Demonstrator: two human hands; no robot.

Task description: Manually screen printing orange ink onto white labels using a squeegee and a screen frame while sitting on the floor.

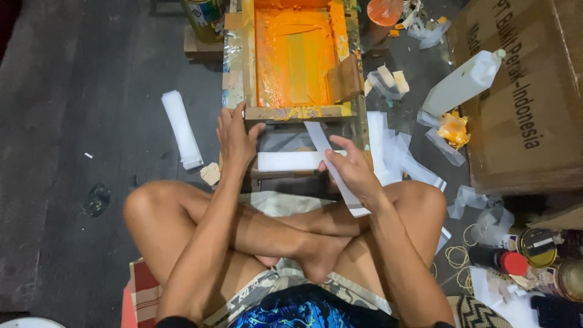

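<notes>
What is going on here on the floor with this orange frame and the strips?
A person sits cross-legged on a dark floor before a wooden frame coated inside with orange ink. The left hand grips the frame's near edge. The right hand holds a long white strip that reaches under that edge. A white stack lies below the frame, loose strips beside it, and a white bottle on a cardboard box.

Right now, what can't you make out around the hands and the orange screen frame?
Head view only:
- Far end of the orange screen frame: cut off by the top edge.
- White strip: its middle is hidden under the right hand.
- Surface under the frame: hidden by the frame and the left hand.
</notes>
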